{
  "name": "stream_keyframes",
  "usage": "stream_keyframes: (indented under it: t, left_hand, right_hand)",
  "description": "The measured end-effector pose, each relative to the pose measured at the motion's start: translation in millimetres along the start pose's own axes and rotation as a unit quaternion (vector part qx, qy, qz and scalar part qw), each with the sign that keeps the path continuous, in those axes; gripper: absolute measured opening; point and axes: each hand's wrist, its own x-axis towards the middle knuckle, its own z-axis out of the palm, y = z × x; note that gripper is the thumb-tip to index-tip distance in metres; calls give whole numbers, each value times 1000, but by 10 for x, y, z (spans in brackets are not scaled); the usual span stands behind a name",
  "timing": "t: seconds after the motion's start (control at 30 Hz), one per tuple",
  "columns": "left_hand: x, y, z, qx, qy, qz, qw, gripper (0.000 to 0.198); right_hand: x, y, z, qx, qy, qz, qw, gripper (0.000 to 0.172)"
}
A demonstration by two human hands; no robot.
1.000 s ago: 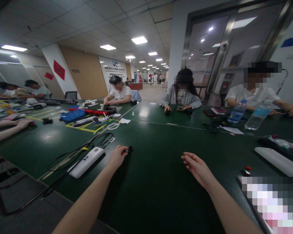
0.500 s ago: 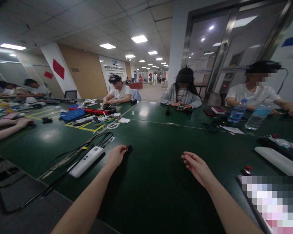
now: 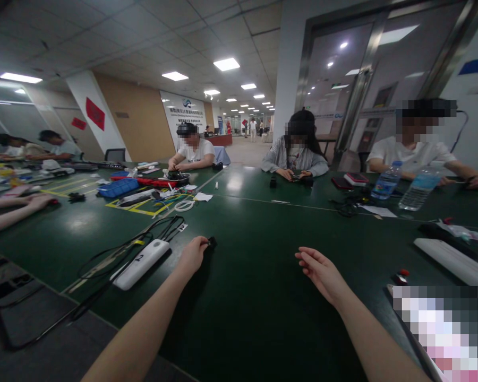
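My left hand [image 3: 193, 254] reaches out over the dark green table [image 3: 258, 297], its fingers pinched on a small black part [image 3: 211, 243] that rests at its fingertips. My right hand [image 3: 321, 271] hovers to the right, palm turned inward, fingers loosely stretched and holding nothing. A white power strip [image 3: 140, 263] marked "2" lies just left of my left hand, with black cables [image 3: 115, 249] trailing from it.
Three people sit across the table, more at the far left. Two water bottles [image 3: 420, 189] stand at the right. A second white strip [image 3: 452, 261] and a small red-topped item [image 3: 401, 276] lie at right. A blue tray [image 3: 118, 187] and cables sit at back left.
My left hand and the black part have crept slightly up and away. The person opposite has drawn a hand back from a black object on the table. My right hand is nearly still.
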Motion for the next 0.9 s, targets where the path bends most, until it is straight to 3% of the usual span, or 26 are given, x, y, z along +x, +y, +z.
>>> stream_keyframes:
  t: [0.27, 0.9]
  left_hand:
    - [-7, 47, -54, 6, 22, -29, 999, 15]
    - [-16, -3, -58, 40, -4, 45, 998, 15]
  right_hand:
    - [3, 2, -15, -8, 4, 4, 1000, 23]
    - [6, 23, -19, -2, -1, 1, 1000, 22]
